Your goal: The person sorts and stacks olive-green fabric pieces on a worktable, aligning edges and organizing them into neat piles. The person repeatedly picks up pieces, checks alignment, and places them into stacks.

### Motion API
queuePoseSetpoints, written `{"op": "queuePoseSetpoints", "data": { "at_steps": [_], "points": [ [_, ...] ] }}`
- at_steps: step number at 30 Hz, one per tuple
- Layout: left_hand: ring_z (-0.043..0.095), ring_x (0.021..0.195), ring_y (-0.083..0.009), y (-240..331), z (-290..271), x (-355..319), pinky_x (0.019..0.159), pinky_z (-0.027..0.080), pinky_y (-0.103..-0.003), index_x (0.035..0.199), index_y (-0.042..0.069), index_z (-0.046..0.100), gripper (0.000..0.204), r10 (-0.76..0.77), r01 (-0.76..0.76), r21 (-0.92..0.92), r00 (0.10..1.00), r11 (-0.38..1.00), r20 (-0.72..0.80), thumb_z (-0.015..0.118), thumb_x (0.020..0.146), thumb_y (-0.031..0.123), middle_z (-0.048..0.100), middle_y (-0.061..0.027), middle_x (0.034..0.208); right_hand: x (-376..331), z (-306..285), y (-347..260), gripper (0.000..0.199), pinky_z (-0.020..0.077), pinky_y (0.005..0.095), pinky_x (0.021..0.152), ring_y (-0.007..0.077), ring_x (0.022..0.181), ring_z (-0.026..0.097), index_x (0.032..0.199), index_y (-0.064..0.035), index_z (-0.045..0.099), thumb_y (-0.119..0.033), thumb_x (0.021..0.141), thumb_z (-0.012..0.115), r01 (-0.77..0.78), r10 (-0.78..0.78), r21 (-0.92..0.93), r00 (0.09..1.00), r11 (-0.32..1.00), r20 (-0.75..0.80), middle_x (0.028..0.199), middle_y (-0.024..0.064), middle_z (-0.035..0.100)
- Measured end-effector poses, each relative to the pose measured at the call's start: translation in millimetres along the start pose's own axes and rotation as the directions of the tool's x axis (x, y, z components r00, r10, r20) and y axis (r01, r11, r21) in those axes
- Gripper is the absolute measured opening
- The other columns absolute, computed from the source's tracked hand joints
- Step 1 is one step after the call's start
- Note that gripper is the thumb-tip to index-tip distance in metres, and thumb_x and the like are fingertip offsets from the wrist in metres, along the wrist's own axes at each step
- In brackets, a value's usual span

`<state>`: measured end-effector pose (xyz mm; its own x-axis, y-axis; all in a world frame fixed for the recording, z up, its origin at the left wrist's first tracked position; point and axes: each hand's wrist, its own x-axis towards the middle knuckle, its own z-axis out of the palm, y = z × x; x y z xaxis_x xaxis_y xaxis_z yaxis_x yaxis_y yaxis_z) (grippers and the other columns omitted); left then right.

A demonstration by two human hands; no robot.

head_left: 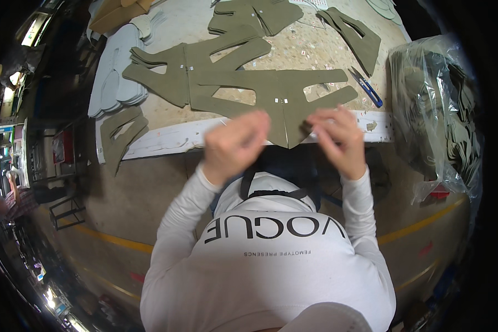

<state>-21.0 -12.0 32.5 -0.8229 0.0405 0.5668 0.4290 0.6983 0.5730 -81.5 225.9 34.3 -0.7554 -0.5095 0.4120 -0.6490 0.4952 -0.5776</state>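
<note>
Above the near table edge, my left hand (235,145) is closed, its fingers curled in and blurred; whatever may be in them is hidden. My right hand (340,138) hovers across from it, fingers bent, thumb apart, nothing plainly held. Between and just beyond both hands lies an olive-green cut shoe-upper piece (279,88) with two cut-out openings, a centre seam and small white stickers; its pointed end reaches the edge. Another such olive piece (171,74) is stacked to its left. Blue-handled thread snips (371,91) rest to the right, blades pointing away.
Farther back are more olive pieces (254,16) and a single one (357,39). Grey-blue cut pieces (116,72) are piled at left, near a small olive piece (122,133) overhanging the edge. A clear plastic bag (431,110) of dark pieces stands right of the table (166,145).
</note>
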Motion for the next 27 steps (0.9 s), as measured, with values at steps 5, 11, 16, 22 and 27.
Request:
{"op": "queuePoseSetpoints", "data": {
  "at_steps": [5, 11, 16, 22, 27],
  "points": [
    [0.071, 0.076, -0.0239, -81.2, -37.9, 102.7, 0.068, 0.055, -0.031, 0.087, 0.007, 0.075, 0.017, -0.065, 0.101, 0.135, 0.967, 0.986, -0.246, 0.069, 0.084, 0.022, 0.073, -0.0097, 0.084, 81.5, -26.8, 41.6, 0.012, 0.0496, 0.0305, 0.078, 0.0226, 0.084, 0.067, 0.094, -0.0033, 0.074, -0.009, 0.085, 0.066, 0.094, -0.113, -0.093, 0.965, 0.991, -0.236, 0.089, 0.0091, 0.071],
    [0.068, 0.089, -0.0316, -176.7, -8.1, 180.2, 0.082, 0.053, -0.041, 0.103, 0.01, 0.074, 0.044, -0.38, 0.313, 0.487, 0.924, 0.816, 0.044, 0.072, 0.076, 0.045, 0.072, -0.0123, 0.092, 220.6, 16.2, 112.5, 0.024, 0.0532, 0.0374, 0.078, 0.032, 0.083, 0.069, 0.091, -0.0086, 0.076, -0.029, 0.083, 0.066, -0.065, 0.022, -0.126, 0.95, 0.99, -0.313, 0.087, 0.0163, 0.071],
    [0.066, 0.079, -0.0307, -198.3, 24.9, 155.9, 0.072, 0.053, -0.041, 0.1, 0.009, 0.073, 0.037, -0.309, 0.319, 0.47, 0.946, 0.823, -0.101, 0.075, 0.076, 0.037, 0.067, -0.0118, 0.084, 232.5, 69.0, 163.9, 0.029, 0.0473, 0.0434, 0.09, 0.0353, 0.102, 0.057, 0.102, -0.0144, 0.075, -0.031, 0.079, 0.068, -0.289, 0.175, -0.296, 0.918, 0.911, -0.356, 0.104, 0.0163, 0.067],
    [0.066, 0.078, -0.0261, -191.3, 28.0, 156.7, 0.073, 0.053, -0.038, 0.094, 0.008, 0.073, 0.025, -0.219, 0.284, 0.418, 0.956, 0.863, -0.197, 0.075, 0.077, 0.027, 0.065, -0.0097, 0.089, 224.1, 79.5, 170.1, 0.029, 0.0461, 0.0441, 0.09, 0.0315, 0.108, 0.054, 0.099, -0.0109, 0.074, -0.03, 0.078, 0.07, -0.202, 0.054, -0.387, 0.931, 0.9, -0.36, 0.105, 0.0115, 0.065],
    [0.066, 0.077, -0.0223, -194.9, 30.4, 160.2, 0.073, 0.053, -0.035, 0.088, 0.006, 0.071, 0.022, -0.317, 0.348, 0.103, 0.918, 0.932, -0.237, 0.076, 0.075, 0.024, 0.066, -0.0094, 0.088, 225.6, 74.4, 161.1, 0.026, 0.0462, 0.0433, 0.087, 0.0299, 0.106, 0.054, 0.1, -0.0113, 0.071, -0.023, 0.077, 0.071, -0.135, -0.028, -0.422, 0.933, 0.897, -0.358, 0.103, 0.0103, 0.064]
  ]
}}
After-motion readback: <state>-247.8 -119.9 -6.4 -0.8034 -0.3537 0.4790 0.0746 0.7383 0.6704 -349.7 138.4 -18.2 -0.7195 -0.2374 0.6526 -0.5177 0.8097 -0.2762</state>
